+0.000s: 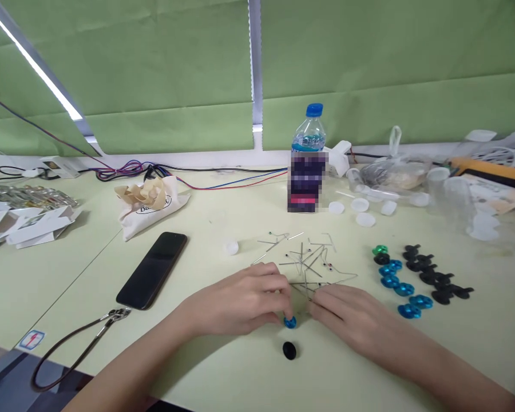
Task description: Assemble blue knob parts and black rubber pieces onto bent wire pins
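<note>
My left hand [251, 300] is curled with its fingertips on a small shiny blue round piece [289, 323] on the table. To its right, my right hand [347, 312] has its fingers bent together at the edge of a pile of thin metal pins [302, 263]; whatever is between those fingertips is hidden. Several of the pins are bent, and some have tiny coloured beads. A black oval cap [289, 350] lies just below the blue piece. More blue round pieces [404, 289] sit right of my right hand, beside black pieces with stems [433, 276].
A phone [152, 270] with a cord strap [64, 335] lies at left. Behind it is a cloth pouch [154, 209]. A water bottle [308, 166] stands at the back, with white caps [365, 220] and plastic bags [395, 171] to its right. Cables [129, 168] run along the wall.
</note>
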`<state>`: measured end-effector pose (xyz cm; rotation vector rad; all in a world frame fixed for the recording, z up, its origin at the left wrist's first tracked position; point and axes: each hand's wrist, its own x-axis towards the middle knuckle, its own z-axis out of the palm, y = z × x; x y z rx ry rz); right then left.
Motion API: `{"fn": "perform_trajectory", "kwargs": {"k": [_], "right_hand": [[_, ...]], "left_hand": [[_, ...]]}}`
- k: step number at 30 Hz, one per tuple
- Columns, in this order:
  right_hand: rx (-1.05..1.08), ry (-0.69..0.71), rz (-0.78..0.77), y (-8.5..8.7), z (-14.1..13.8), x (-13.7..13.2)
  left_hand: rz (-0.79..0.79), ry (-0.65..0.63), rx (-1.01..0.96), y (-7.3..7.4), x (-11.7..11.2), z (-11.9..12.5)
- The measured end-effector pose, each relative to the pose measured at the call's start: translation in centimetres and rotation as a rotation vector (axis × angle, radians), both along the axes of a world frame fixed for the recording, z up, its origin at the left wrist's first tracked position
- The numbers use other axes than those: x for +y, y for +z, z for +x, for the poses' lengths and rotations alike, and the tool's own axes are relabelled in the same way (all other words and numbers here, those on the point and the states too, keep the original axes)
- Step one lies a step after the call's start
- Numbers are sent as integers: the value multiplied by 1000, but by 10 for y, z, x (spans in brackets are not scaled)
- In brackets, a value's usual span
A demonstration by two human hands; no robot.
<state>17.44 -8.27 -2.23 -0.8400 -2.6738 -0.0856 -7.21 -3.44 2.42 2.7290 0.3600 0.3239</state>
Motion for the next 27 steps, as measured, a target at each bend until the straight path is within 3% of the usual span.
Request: {"fn": "perform_trajectory", "kwargs": {"k": [9,13,18,20,23,27], "right_hand": [[-160,37,100,-13,8,7],[-183,48,123,-10,8,7],[-19,-17,78,2,12,10],[123,-90,27,7,14,12],[385,-228,-81,14,16,12],[641,-363,-224,22,13,6]], "left_hand": [[153,81,51,-27,-7,14],[218,193,43,-39,-7,18],[253,291,-17,-35,-7,16],[263,262,-73,-27,-7,13],[267,100,-86,-14,-6,7],[256,-100,-37,-14,-6,5]]}}
